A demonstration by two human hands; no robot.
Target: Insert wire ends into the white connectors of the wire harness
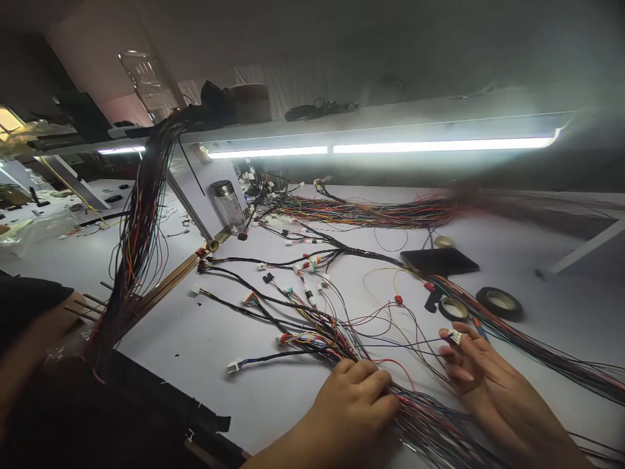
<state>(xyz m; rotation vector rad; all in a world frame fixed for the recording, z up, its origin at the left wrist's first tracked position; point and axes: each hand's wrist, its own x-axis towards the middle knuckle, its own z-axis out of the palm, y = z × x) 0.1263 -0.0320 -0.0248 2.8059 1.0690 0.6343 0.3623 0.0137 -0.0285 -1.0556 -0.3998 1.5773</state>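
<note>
Left hand: the left hand (pixel 359 397) lies knuckles up on the wire harness (pixel 342 342), fingers curled and pressed together over a gathered bunch of coloured wires; the wires pass under the fingers and run on toward the lower right.
Right hand: the right hand (pixel 481 374) rests just right of the left, palm turned inward; thumb and forefinger pinch a small white connector (pixel 455 336) at the fingertips; the other fingers are loosely bent beneath it.
Connector: held slightly above the table, near the nearer tape roll; thin wires lead from it back into the harness.
Harness: spread across the white table (pixel 205 339), with branches ending in white, red and black plugs; one black-sheathed branch with a white plug (pixel 233 367) lies left of the left hand.
Tape rolls: two rolls of black tape (pixel 499 303) lie flat beyond the right hand, side by side but apart.
Black pad: a flat dark pad (pixel 439 260) lies behind the tape rolls, wires crossing its near edge.
Far bundle: a thick multicoloured bundle (pixel 371 212) stretches along the back of the table under the strip light (pixel 381 148).
Hanging wires: a dense sheaf (pixel 139 228) drops from the shelf at left.
Jar: a clear jar (pixel 228 205) with a dark lid stands near the sheaf.
</note>
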